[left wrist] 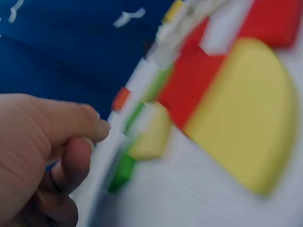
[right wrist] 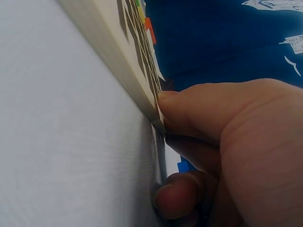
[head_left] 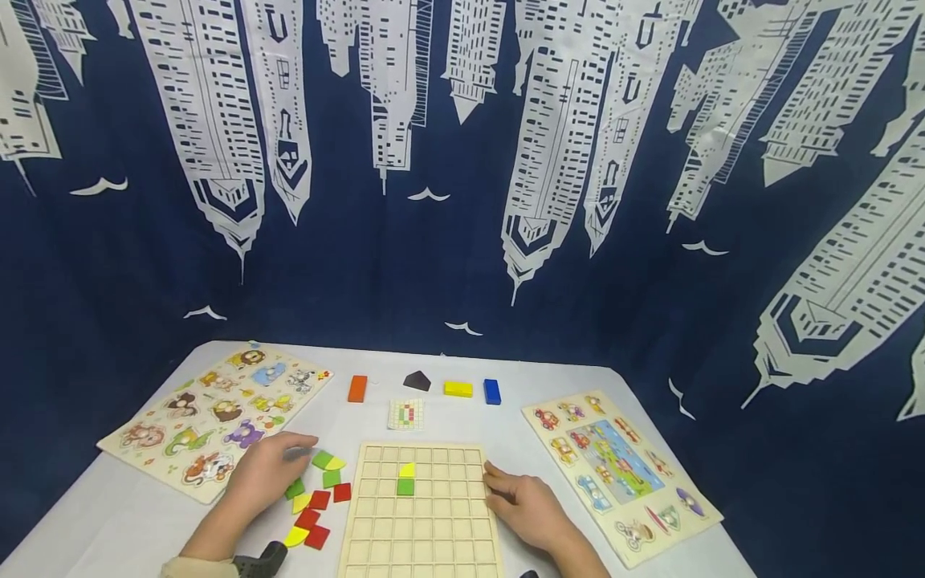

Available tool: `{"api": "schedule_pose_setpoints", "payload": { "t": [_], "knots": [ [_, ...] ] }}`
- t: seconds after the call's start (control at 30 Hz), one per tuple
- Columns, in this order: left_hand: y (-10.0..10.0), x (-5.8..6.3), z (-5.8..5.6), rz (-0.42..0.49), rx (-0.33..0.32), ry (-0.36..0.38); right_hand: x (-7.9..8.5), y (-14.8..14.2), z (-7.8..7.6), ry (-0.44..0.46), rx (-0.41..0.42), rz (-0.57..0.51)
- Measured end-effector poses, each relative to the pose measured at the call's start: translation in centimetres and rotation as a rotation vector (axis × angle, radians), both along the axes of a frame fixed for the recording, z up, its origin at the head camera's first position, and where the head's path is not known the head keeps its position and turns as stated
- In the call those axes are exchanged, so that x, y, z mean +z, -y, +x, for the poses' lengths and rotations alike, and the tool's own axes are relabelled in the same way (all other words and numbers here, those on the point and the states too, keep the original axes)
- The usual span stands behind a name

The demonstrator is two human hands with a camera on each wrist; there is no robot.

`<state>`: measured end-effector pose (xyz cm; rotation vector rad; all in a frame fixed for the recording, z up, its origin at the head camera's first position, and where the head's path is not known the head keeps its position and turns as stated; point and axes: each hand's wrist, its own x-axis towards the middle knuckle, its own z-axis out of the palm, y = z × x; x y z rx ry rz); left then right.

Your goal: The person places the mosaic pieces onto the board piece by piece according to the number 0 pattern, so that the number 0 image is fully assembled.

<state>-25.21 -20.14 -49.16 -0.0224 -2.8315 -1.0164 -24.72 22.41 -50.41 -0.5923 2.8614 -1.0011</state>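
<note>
A pale wooden grid board point(head_left: 417, 530) lies on the table with a yellow piece point(head_left: 408, 470) and a green square point(head_left: 406, 486) set in its cells. My right hand point(head_left: 531, 510) grips the board's right edge, its fingertips on the rim in the right wrist view. My left hand point(head_left: 267, 474) hovers left of the board, fingers loosely curled, with nothing visible between them in the left wrist view. Beside it lie loose pieces: red squares point(head_left: 316, 537), green ones point(head_left: 331, 478) and yellow quarter-rounds point(head_left: 295, 536). A green piece point(head_left: 295, 488) is partly hidden by this hand.
Behind the board lies a small pattern card point(head_left: 406, 414). Further back are an orange block point(head_left: 357, 388), a dark pentagon point(head_left: 417, 380), a yellow block point(head_left: 458, 389) and a blue block point(head_left: 492, 392). An animal puzzle point(head_left: 169, 421) lies left, a vehicle puzzle point(head_left: 578, 449) right.
</note>
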Motion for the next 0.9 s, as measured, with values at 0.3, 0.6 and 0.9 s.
{"api": "schedule_pose_setpoints", "payload": {
  "t": [0.3, 0.6, 0.9],
  "knots": [
    [-0.14, -1.29, -0.75, -0.018, -0.071, -0.005, -0.03, -0.27, -0.06, -0.005, -0.009, -0.020],
    [-0.10, -1.28, -0.58, -0.011, -0.103, 0.024, -0.16, -0.29, 0.05, 0.002, -0.010, -0.015],
    [0.02, -1.15, -0.40, -0.039, -0.079, 0.044, -0.07, -0.26, 0.05, -0.003, 0.002, -0.008]
  ]
}}
